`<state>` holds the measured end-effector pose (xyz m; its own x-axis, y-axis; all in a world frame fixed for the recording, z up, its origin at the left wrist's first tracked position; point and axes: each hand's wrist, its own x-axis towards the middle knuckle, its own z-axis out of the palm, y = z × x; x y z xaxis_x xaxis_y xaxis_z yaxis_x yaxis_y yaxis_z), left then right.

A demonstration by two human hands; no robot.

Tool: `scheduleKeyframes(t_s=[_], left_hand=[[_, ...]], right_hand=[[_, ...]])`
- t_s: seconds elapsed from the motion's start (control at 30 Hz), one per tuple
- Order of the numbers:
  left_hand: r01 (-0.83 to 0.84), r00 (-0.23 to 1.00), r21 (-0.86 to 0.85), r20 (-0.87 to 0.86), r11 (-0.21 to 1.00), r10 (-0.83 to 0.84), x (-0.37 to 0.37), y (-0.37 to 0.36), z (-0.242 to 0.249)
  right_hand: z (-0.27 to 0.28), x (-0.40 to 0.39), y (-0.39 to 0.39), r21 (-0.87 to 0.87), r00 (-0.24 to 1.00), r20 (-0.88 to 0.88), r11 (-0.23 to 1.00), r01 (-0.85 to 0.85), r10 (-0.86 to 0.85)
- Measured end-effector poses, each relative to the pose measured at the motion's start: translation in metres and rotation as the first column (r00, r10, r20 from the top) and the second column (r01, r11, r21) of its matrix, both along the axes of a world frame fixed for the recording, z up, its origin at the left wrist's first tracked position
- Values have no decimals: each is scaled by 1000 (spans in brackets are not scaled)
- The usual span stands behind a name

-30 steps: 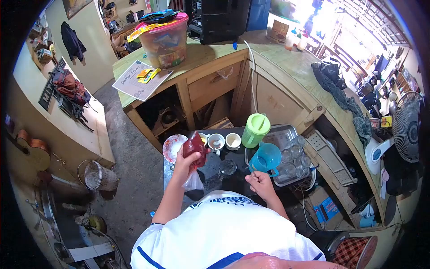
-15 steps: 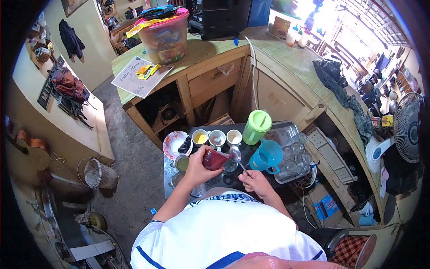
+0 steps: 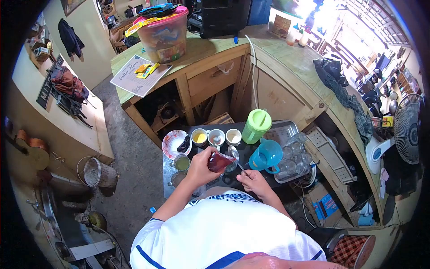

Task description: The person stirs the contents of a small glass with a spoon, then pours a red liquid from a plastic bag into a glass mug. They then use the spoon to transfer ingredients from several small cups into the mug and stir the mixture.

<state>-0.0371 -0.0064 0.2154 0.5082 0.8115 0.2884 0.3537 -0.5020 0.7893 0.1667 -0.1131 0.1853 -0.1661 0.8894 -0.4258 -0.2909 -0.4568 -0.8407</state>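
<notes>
My left hand [image 3: 199, 170] is closed around what looks like a clear pouch with dark red contents [image 3: 219, 162], tilted with its narrow end toward the spoon. My right hand [image 3: 254, 181] grips the handle of a metal spoon [image 3: 234, 152], its bowl beside the pouch's tip. Whether anything flows between them is too small to tell. Under the spoon stands a glass [image 3: 230, 167], partly hidden. Beyond my hands are three white cups: one with yellow contents [image 3: 199, 136], one in the middle [image 3: 217, 137] and one with pale contents [image 3: 233, 136].
A patterned bowl [image 3: 170, 150] holding a black wrapper sits left, near a glass mug of greenish contents [image 3: 181, 162]. To the right are a green lidded pitcher [image 3: 257, 125], a blue jug [image 3: 267, 154] and a tray [image 3: 293, 178] of several glasses. A wooden counter [image 3: 210, 54] curves behind.
The red pouch has shifted slightly right and tipped, bringing its end closer to the spoon. My right hand has moved very slightly left with the spoon.
</notes>
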Motion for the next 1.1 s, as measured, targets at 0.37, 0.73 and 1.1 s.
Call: scheduleKeyframes(t_s=[0.37,0.73,1.1], left_hand=[[-58,997,23,-55,998,59,0,1,3],[-89,991,86,-89,992,96,0,10,3],[-51,996,52,-68,997,54,1,0,4]], right_hand=[[1,-2,-2,1,999,42,1000,6,-6],[1,0,-6,-40,999,49,999,-11,13],[0,0,-9,-65,996,-79,997,37,-42]])
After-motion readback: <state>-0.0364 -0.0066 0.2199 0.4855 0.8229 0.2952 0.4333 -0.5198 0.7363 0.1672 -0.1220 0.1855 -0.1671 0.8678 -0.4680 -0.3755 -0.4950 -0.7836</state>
